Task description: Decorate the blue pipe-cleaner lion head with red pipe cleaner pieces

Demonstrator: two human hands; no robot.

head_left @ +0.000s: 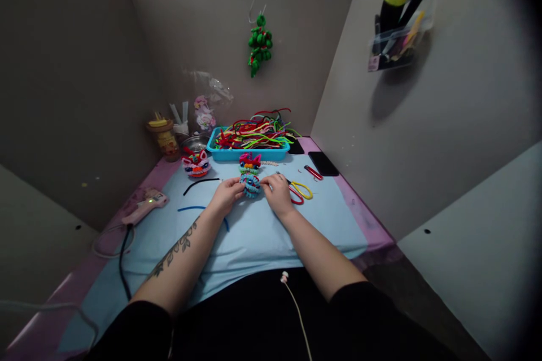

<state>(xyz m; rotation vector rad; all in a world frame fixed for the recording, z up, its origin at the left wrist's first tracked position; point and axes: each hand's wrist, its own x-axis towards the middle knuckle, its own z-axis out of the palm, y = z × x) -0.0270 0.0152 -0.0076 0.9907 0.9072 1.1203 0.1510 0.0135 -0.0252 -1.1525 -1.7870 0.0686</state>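
Note:
A round light-blue figure of fuzzy stems (250,185) is held in the middle of the table. My left hand (229,193) grips its left side, fingers closed round the edge. At its right side, my right hand (276,189) has its fingers pinched; whatever is between the fingertips is too small to make out. Just behind the blue figure lies a red and green one (249,162). A pink, white and red figure (196,164) rests further left. Black (199,182) and blue (189,208) stems lie left of my hands.
Yellow-handled (303,190) and red-handled (297,198) tools lie beside my right hand. A turquoise tray (249,155) of colourful stems stands behind. A pink glue gun (144,208) is left; a black phone (323,163) is right. Walls enclose the table.

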